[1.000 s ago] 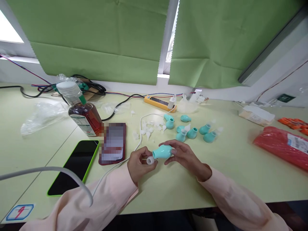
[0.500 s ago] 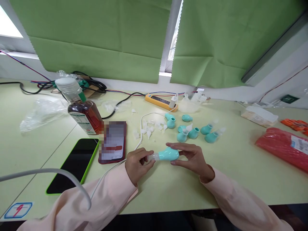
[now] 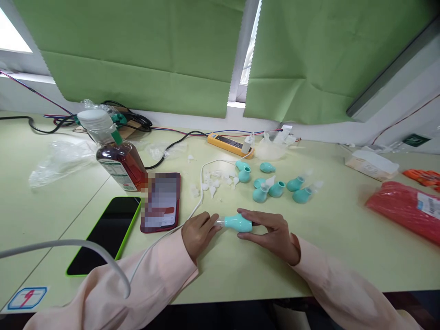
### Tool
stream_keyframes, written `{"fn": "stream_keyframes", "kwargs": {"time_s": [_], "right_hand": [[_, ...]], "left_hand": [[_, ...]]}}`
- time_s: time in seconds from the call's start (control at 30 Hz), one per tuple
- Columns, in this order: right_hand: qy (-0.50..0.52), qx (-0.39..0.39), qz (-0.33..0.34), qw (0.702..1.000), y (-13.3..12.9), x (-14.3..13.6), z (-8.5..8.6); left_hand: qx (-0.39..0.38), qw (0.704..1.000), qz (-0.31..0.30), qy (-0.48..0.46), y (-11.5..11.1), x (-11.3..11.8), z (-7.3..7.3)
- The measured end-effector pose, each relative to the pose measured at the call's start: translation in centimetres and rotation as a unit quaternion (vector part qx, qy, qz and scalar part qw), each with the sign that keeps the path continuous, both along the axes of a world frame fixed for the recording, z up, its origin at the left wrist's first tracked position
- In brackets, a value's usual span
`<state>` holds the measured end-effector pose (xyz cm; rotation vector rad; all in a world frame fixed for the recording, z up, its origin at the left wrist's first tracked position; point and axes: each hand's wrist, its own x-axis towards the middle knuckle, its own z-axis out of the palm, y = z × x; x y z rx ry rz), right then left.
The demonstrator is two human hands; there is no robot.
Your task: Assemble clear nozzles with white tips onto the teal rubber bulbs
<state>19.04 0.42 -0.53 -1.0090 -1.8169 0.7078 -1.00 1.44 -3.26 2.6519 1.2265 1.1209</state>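
Between my two hands lies a teal bulb (image 3: 239, 223) of glossy rubber, on its side just above the table. It looks like a nasal aspirator bulb with a clear tip (image 3: 219, 222) at its left end. My left hand (image 3: 200, 233) pinches that tip, with the fingers curled round it. My right hand (image 3: 271, 231) grips the bulb's wide end between thumb and fingers. Beyond my hands sit several more teal bulbs (image 3: 276, 189), some with clear or white tips fitted and some with bare necks. Small white and clear tips (image 3: 213, 188) lie loose to their left.
A white cable (image 3: 201, 195) runs from the yellow power strip (image 3: 225, 145) past my left hand. At left stand a bottle of brown liquid (image 3: 125, 165), a red-cased phone (image 3: 161, 201) and a green-cased phone (image 3: 106, 233). A red plastic package (image 3: 402, 206) lies at right.
Both hands keep their hold on the bulb. My right hand has shifted slightly left and down, and the bulb looks a little more squeezed. The left fingers have closed further over the tip.
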Motion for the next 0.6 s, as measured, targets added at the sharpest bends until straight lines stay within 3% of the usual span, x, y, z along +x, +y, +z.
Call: {"fn": "stream_keyframes", "kwargs": {"time_s": [0.2, 0.4, 0.5, 0.6], "right_hand": [[0.06, -0.201, -0.016, 0.978, 0.3, -0.2, -0.2], [0.091, -0.309, 0.001, 0.947, 0.9, 0.0, 0.2], [0.108, -0.343, -0.004, 0.933, 1.1, 0.1, 0.5], [0.138, -0.349, -0.009, 0.927, 1.3, 0.2, 1.0]], "left_hand": [[0.102, 0.991, 0.03, 0.079, -0.2, 0.2, 0.0], [0.146, 0.979, 0.016, 0.144, -0.8, 0.8, 0.3], [0.14, 0.981, 0.009, 0.137, -0.8, 0.9, 0.5], [0.066, 0.996, -0.015, 0.056, -0.4, 0.6, 1.2]]}}
